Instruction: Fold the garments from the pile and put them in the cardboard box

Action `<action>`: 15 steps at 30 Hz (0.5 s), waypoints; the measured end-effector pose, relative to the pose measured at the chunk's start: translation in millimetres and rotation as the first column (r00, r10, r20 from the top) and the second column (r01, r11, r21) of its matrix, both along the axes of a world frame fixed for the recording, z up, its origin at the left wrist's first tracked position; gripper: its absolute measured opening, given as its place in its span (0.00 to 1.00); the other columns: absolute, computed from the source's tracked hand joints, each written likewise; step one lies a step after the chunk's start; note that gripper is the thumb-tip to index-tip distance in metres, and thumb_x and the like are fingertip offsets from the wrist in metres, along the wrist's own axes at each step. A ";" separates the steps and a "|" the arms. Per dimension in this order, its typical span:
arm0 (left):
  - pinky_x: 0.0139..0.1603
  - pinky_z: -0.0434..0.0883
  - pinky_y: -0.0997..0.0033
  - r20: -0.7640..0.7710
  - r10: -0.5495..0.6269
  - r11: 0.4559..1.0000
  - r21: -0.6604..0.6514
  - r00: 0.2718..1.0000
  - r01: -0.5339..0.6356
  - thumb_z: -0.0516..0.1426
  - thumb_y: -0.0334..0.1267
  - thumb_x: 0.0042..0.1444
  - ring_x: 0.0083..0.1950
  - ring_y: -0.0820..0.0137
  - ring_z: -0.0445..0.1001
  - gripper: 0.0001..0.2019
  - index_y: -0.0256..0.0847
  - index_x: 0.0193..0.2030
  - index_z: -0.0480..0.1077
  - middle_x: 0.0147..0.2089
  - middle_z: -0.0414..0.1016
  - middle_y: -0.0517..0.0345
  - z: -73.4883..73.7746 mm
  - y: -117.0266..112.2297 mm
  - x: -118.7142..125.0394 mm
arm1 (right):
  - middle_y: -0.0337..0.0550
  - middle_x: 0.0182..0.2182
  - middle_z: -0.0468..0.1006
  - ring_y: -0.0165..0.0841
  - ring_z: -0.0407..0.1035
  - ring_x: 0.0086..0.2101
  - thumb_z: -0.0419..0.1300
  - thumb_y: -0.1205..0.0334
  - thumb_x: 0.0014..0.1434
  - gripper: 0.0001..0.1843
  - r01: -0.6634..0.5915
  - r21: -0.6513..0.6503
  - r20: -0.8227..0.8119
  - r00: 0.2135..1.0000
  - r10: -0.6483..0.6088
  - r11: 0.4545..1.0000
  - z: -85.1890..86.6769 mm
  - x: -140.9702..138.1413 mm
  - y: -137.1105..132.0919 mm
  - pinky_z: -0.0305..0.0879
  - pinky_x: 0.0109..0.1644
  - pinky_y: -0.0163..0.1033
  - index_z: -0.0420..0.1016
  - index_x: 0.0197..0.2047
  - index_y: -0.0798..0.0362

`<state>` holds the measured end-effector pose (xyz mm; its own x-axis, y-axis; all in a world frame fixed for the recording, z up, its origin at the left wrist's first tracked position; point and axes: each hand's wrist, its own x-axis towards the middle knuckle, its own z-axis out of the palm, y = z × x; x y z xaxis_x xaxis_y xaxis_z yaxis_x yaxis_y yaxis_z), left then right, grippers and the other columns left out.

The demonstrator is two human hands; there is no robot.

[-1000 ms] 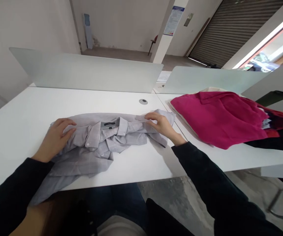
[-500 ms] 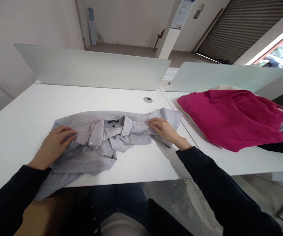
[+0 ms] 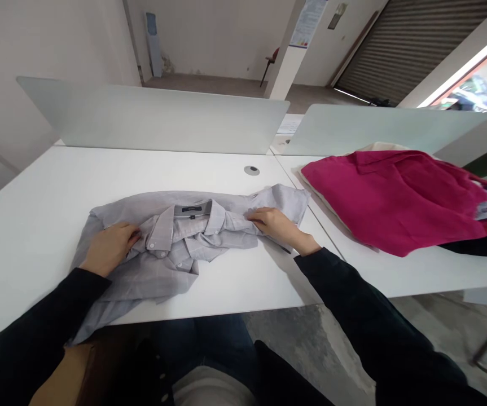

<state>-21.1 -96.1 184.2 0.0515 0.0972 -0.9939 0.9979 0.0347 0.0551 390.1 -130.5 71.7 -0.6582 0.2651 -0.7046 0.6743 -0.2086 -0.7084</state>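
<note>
A light grey button-up shirt lies crumpled on the white desk, collar facing away from me, its lower part hanging over the front edge. My left hand rests on the shirt's left shoulder, fingers curled and pinching the cloth. My right hand lies on the right shoulder near the bunched sleeve, fingers pressed down and gripping the fabric. Both arms wear dark sleeves.
A pile of clothes topped by a magenta garment sits on the adjoining desk to the right. Frosted divider panels stand along the desks' back edge. A round cable grommet is behind the shirt. My knees show below the desk edge.
Both hands have slid inward along the shirt's shoulders toward the collar, the left hand the most, bunching the fabric slightly. The shirt stays in the same place.
</note>
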 end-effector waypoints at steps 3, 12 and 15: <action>0.35 0.66 0.57 0.018 -0.154 0.988 -0.018 0.988 0.154 0.45 0.40 0.62 0.42 0.50 0.76 0.17 0.40 0.41 0.75 0.43 0.78 0.42 -1.3 0.7 6.3 | 0.50 0.40 0.80 0.39 0.74 0.41 0.54 0.70 0.63 0.12 -0.155 0.061 0.027 0.988 0.153 0.986 2.1 -4.9 -2.9 0.62 0.47 0.42 0.79 0.42 0.55; 0.32 0.62 0.61 -0.024 -0.284 0.959 0.012 0.958 0.284 0.43 0.38 0.61 0.40 0.54 0.77 0.16 0.42 0.33 0.72 0.40 0.79 0.48 2.4 18.0 12.4 | 0.49 0.35 0.81 0.39 0.73 0.38 0.56 0.68 0.63 0.10 -0.368 0.097 0.117 0.927 0.357 0.925 9.0 -11.9 11.2 0.56 0.49 0.43 0.79 0.37 0.56; 0.30 0.59 0.64 -0.096 -0.309 0.942 0.108 0.946 0.318 0.43 0.39 0.62 0.40 0.56 0.77 0.17 0.41 0.35 0.72 0.42 0.79 0.50 7.8 26.5 10.5 | 0.49 0.36 0.81 0.38 0.73 0.38 0.56 0.69 0.62 0.09 -0.405 0.082 0.113 0.912 0.395 0.911 11.0 -11.3 15.0 0.57 0.45 0.41 0.79 0.36 0.56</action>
